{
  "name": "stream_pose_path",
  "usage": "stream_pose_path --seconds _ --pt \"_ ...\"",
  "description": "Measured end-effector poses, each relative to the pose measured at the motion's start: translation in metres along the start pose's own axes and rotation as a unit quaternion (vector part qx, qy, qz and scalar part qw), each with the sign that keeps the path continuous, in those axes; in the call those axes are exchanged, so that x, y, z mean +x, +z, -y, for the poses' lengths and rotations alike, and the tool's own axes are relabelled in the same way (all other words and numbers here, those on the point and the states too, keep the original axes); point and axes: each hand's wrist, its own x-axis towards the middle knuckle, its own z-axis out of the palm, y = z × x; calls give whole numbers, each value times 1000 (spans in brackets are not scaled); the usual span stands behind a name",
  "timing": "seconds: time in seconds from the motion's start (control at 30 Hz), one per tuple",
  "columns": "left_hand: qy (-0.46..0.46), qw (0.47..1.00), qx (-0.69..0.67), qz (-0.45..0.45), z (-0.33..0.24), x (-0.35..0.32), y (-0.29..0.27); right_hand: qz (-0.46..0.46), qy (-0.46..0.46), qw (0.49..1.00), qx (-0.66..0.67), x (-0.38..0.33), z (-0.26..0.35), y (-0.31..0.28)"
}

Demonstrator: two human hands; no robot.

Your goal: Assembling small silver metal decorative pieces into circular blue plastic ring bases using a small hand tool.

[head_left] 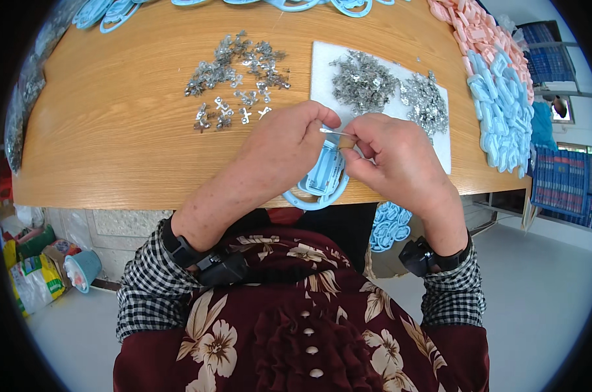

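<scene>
Left fingers [323, 114] partly hide a blue plastic frame [323, 176], their grip unclear; right fingers [364, 127] pinch a thin, shiny metal rod [332, 132].

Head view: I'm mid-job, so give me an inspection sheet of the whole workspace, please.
Surface: brown wood-grain tabletop; flat white board right of its middle.
Work things: light-blue plastic looped frame at the near edge; thin silvery metal piece by its upper end; loose small silvery metal parts on the wood; two heaps of similar parts on the board.
Clutter: pink plastic pieces and light-blue plastic pieces piled at right.
Left hand: at the frame's upper end, grip hidden.
Right hand: pinches the metal piece.
Cables: nothing seen.
Surroundings: grey floor; tilted light-blue basket at lower left.
</scene>
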Motion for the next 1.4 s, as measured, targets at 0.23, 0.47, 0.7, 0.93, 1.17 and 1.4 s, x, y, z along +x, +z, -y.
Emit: stream_pose_path --seconds 0.23,0.47,0.7,0.93,1.17,1.4 --pt "-7 1000 19 9 -6 -1 -2 3 21 997 -81 1 19 7" --pt "-7 996 -89 14 8 -1 0 -119 131 972 156 -20 -6 26" --pt "-17 978 -186 89 -1 -14 -11 39 285 794 536 -29 -9 22" --pt "187 972 115 80 -13 -27 -16 43 281 798 531 -34 -11 22" --pt "187 968 131 106 -13 -29 -17 53 286 789 541 -36 -8 17" --pt "174 976 127 43 -10 -34 -7 16 274 776 568 -34 4 21"
